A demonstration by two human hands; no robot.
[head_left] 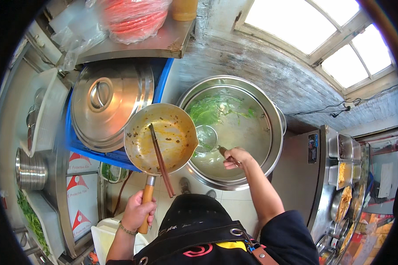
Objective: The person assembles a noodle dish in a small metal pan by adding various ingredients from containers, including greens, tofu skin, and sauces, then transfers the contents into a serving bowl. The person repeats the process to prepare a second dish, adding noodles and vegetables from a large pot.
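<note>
My left hand [137, 213] grips the wooden handle of a small metal saucepan [160, 138], held up beside a large steel pot [232, 130]. The saucepan is smeared inside with orange sauce, and a pair of dark chopsticks [160, 160] lies across it, sticking out over its near rim. My right hand [235, 157] holds the handle of a metal ladle [206, 138] whose bowl dips into the cloudy water of the big pot. Green leaves [214, 109] float at the far side of that pot.
A big steel lid [107, 102] rests on a blue crate at the left. Above it, a metal shelf [137, 43] carries a red bag. Steel trays of food [346, 176] line a counter at the right. Stacked bowls [30, 169] and greens stand far left.
</note>
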